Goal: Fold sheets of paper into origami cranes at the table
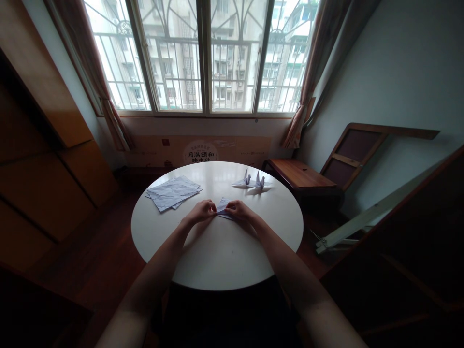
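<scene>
A small folded piece of paper (224,205), pale bluish white, lies at the middle of the round white table (224,261). My left hand (203,210) pinches its left corner between thumb and fingers. On the other side, my right hand (238,210) is closed on the paper's right part, with the fingertips over its upper layer. The hands partly cover the paper, so its exact folds cannot be made out.
Two folded paper cranes (260,181) stand at the table's back right. A stack of creased paper sheets (173,192) lies at the back left. Beyond the table are a long printed cardboard box (155,147), a low wooden bench (300,174) and a barred window (206,58).
</scene>
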The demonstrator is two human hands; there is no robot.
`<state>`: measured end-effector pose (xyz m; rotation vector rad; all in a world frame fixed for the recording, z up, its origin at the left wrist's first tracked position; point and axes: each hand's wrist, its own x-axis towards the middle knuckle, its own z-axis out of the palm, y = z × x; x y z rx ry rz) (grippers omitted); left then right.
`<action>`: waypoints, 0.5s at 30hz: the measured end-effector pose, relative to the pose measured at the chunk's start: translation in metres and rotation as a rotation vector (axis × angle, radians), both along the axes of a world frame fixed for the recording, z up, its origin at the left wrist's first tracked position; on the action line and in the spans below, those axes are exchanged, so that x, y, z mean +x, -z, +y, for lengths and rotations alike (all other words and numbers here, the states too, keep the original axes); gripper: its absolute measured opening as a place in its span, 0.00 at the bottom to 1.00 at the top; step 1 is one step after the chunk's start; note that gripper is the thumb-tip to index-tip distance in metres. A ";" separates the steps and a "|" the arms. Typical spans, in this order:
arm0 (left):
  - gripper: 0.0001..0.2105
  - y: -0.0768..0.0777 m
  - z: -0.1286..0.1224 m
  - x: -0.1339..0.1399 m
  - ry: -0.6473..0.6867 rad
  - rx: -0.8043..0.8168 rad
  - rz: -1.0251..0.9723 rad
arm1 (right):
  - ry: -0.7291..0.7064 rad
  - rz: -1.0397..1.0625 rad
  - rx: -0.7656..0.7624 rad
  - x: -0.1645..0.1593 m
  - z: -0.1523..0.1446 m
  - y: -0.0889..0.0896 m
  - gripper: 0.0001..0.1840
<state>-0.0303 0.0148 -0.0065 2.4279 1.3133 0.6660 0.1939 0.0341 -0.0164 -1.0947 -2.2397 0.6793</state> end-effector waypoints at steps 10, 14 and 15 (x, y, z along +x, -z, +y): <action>0.06 0.003 0.001 0.000 0.007 0.023 -0.003 | 0.113 -0.035 0.013 -0.002 -0.001 0.002 0.08; 0.07 0.004 0.001 0.001 0.043 0.037 -0.025 | 0.125 -0.052 0.031 -0.003 -0.002 0.001 0.08; 0.08 0.005 0.001 0.002 0.056 0.048 -0.037 | 0.133 -0.059 0.034 -0.003 -0.002 0.000 0.08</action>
